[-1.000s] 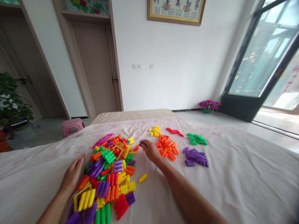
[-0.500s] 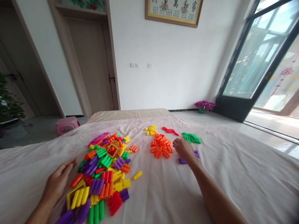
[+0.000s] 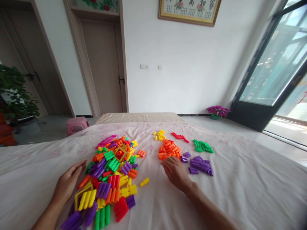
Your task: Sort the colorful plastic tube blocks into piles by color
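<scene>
A mixed pile of plastic building pieces (image 3: 112, 164) in several colours lies on the cloth at left. My left hand (image 3: 68, 181) rests at the pile's left edge, fingers stretched out, with no piece seen in it. My right hand (image 3: 176, 174) hovers at the near side of an orange heap (image 3: 169, 147), palm down. Its fingers are loosely extended and partly hidden, and no piece shows in them. Right of the fingers are two small purple pieces (image 3: 184, 159), and beyond them a purple group (image 3: 201, 165). A single yellow piece (image 3: 144, 182) lies between the hands.
Small groups of yellow (image 3: 160, 135), red (image 3: 179, 137) and green pieces (image 3: 202, 146) lie farther back on the pale cloth (image 3: 240, 179). A pink stool (image 3: 77, 125) stands beyond the left edge. Flowers (image 3: 217, 111) stand on the floor near the glass door.
My right hand has moved left and nearer, from the purple pieces to the front of the orange heap, uncovering the purple group. The view has turned slightly left.
</scene>
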### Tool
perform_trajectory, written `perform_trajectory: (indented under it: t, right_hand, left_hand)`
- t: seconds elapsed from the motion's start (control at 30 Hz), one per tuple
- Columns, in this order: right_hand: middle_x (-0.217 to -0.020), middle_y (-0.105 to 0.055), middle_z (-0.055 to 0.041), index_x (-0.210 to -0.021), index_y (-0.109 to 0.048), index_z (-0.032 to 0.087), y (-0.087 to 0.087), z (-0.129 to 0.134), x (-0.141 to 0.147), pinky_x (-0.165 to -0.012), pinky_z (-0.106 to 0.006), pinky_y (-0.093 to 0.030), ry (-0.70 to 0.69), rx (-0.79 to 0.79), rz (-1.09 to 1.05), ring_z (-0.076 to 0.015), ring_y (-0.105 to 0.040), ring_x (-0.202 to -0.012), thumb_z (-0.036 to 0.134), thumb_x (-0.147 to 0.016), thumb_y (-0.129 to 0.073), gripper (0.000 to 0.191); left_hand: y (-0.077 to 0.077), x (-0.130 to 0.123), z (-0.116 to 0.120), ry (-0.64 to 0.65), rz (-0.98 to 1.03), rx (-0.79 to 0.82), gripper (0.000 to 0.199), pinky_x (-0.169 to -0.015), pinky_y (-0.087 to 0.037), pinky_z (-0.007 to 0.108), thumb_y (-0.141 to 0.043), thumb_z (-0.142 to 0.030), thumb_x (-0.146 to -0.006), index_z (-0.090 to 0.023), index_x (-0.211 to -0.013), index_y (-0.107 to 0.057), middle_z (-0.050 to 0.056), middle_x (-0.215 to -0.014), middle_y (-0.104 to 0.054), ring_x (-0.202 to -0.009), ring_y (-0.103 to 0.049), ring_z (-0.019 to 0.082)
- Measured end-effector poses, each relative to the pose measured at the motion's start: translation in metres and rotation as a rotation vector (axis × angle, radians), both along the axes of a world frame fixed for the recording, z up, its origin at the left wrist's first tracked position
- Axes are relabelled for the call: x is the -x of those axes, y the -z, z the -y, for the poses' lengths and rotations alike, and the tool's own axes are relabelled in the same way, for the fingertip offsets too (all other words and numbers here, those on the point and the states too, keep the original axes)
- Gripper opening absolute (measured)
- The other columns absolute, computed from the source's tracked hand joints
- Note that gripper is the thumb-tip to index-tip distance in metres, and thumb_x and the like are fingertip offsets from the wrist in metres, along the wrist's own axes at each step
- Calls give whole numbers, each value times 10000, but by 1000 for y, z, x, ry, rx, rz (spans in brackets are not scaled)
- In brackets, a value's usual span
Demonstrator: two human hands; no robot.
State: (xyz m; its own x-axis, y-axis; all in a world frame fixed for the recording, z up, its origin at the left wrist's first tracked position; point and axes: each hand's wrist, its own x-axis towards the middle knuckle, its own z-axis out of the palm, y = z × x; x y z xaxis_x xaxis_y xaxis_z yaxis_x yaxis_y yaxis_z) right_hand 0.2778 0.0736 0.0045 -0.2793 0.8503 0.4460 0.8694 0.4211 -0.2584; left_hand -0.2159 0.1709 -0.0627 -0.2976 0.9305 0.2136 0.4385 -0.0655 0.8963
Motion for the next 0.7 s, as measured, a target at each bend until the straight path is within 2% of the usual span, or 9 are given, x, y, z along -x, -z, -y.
perform_trajectory:
  t: [0.13,0.23,0.33,0.47,0.57,0.7]
  right_hand:
    - [-968,-697,-60,-1040,-693,222,5,3,0,-845,-328,-436,-12,12,-25,-200,-604,-917,227,-1027,-445,249]
    - [-1006,-706,-61,-1071,-695,227,5,2,2,-864,-334,-438,1,11,-44,-201,-610,-949,226,-1027,-450,250]
    - [-1049,-710,-61,-1100,-697,232,1,-8,16,-891,-335,-437,12,10,-61,-198,-611,-985,208,-1020,-453,257]
    - [-1164,-701,-63,-1191,-672,235,-2,-41,52,-953,-348,-423,42,56,3,-217,-592,-1086,189,-976,-514,271]
    - [-1272,-663,-93,-1291,-620,224,0,-73,81,-996,-383,-402,114,92,91,-255,-556,-1175,251,-954,-563,343]
    - [-1195,-686,-113,-1194,-664,205,5,-98,104,-996,-392,-388,159,185,190,-265,-573,-1152,293,-976,-521,275]
  left_hand:
    - [-2,-1,-2,10,96,63,529,-1142,-425,425,-590,-535,-781,-195,-1171,-698,80,-1215,-747,-1202,-659,298]
    - [-3,-1,-5,9,101,71,529,-1126,-440,426,-585,-553,-784,-203,-1164,-699,75,-1204,-751,-1182,-669,298]
    - [-3,-2,-8,12,64,73,512,-1118,-444,420,-576,-551,-793,-211,-1152,-706,72,-1203,-753,-1183,-668,295]
    - [-3,-2,-10,8,-10,67,491,-1133,-420,419,-555,-536,-806,-218,-1145,-713,73,-1222,-747,-1216,-644,291]
    - [-4,-2,-10,4,-26,70,508,-1114,-435,411,-541,-547,-804,-214,-1146,-713,73,-1207,-753,-1202,-653,291]
    - [-5,-3,-9,13,-55,48,495,-1107,-438,400,-537,-548,-797,-217,-1111,-728,69,-1192,-760,-1202,-652,291]
